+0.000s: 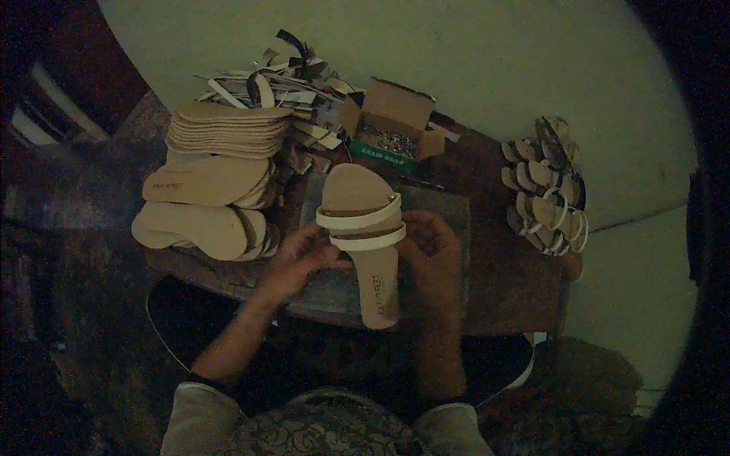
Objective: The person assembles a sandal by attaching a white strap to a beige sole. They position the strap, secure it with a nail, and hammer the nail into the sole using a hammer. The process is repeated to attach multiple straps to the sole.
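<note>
A tan sandal sole [377,281] with two pale straps [365,242] across its front part is held up over the middle of the table, toe pointing away from me. My left hand [308,254] grips its left edge near the lower strap, fingers partly tucked behind it. On the opposite edge, my right hand [432,242] pinches the sole where the strap ends lie. A small shiny spot shows at the right end of the upper strap. The underside of the sole is hidden.
Stacks of tan insoles [228,131] stand at the left. Behind them lies a heap of strap offcuts [266,87]. An opened cardboard box [395,102] holds small metal nails. Several strapped sandals [544,186] are piled at the right by the wall. A dark flat board [449,220] lies beneath my hands.
</note>
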Available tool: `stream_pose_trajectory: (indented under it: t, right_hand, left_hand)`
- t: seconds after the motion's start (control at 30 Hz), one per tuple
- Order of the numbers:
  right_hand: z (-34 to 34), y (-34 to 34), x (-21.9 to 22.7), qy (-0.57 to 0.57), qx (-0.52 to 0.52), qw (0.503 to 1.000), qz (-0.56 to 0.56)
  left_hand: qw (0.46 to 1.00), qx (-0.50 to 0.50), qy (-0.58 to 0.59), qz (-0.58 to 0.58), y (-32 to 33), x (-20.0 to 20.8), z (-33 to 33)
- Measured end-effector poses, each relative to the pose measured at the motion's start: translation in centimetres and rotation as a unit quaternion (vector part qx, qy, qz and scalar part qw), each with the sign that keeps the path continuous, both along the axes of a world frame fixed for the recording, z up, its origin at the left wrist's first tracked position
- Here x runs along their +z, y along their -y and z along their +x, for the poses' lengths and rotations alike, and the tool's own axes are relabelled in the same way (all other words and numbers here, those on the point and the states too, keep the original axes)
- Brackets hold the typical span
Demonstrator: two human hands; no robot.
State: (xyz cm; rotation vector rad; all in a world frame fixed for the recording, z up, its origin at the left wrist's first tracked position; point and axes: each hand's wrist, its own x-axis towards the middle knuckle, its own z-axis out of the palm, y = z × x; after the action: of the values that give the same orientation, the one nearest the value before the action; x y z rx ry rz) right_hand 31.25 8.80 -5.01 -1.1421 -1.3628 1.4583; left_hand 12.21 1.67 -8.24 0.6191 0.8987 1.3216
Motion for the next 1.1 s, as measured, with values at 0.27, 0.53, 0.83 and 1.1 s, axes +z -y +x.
stream_pose_trajectory:
  t: [0.27, 0.53, 0.83, 1.1]
  right_hand:
    - [-0.5, 0.3, -0.2, 0.023, 0.090, 0.996, -0.012]
    - [-1.1, 0.6, -0.7, 0.001, 0.124, 0.992, -0.003]
    - [-1.1, 0.3, -1.3, 0.087, 0.097, 0.986, 0.099]
    - [-1.4, 0.4, -0.7, 0.123, 0.079, 0.981, 0.127]
  left_hand:
    - [0.965, 0.025, -0.261, -0.007, 0.4, 0.2, -0.6]
    - [0.967, -0.005, -0.245, -0.062, -0.3, 0.9, -0.3]
    - [0.975, 0.030, -0.201, -0.095, -0.1, 1.7, 0.4]
    - [0.984, 0.042, -0.157, -0.078, -0.4, 0.6, 0.5]
